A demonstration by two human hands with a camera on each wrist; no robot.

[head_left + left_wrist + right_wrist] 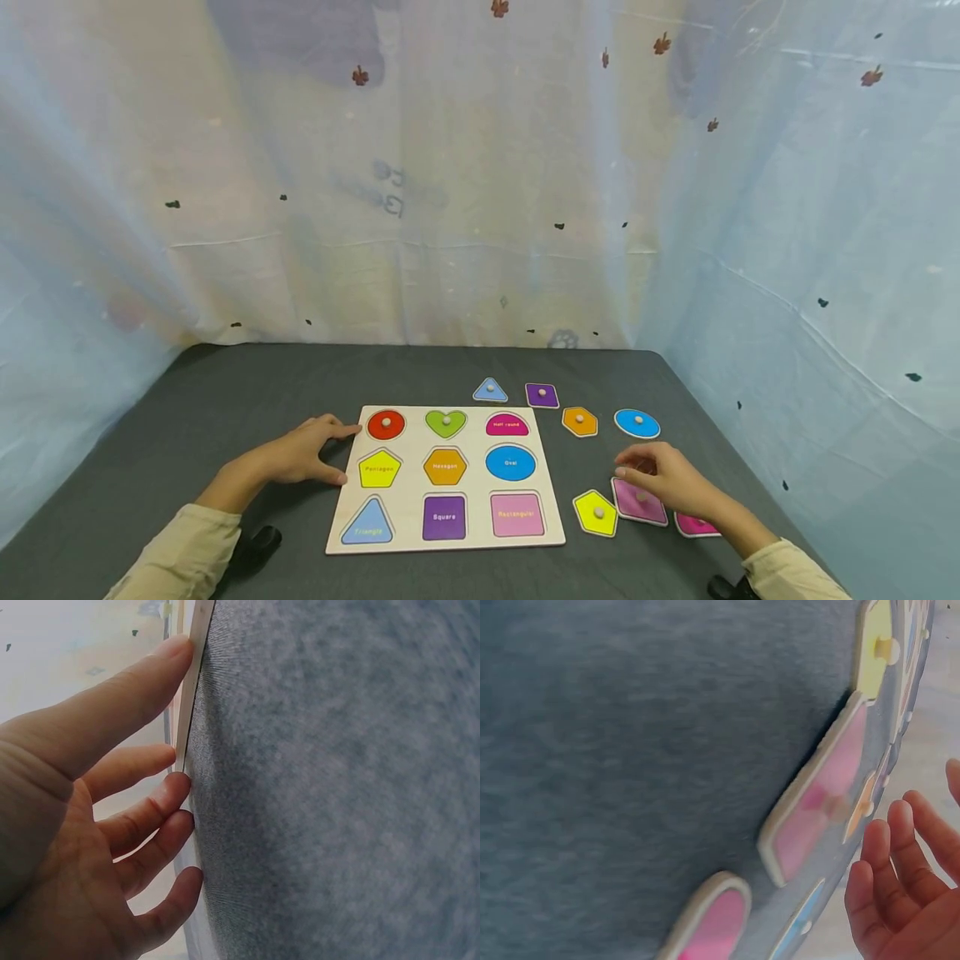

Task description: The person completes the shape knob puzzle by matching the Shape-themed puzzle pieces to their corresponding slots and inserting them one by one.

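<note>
A wooden shape puzzle board [408,500] lies on the table, its red circle [386,425] and green heart [446,423] pieces sitting in their places. My left hand [303,452] touches the board's left edge with thumb and fingertips, fingers spread; the left wrist view shows them along the thin edge [189,697]. My right hand [663,475] hovers over the pink rectangle piece [637,502], fingers loosely bent and holding nothing. In the right wrist view the fingers [904,862] are apart from the pink piece [817,802] and its knob.
Loose knobbed pieces lie right of and behind the board: a yellow pentagon [595,512], a magenta half round [696,524], a blue oval [637,423], an orange hexagon [580,422], a purple square [542,395] and a blue triangle [491,390]. Curtains [450,167] hang around the grey table [247,383].
</note>
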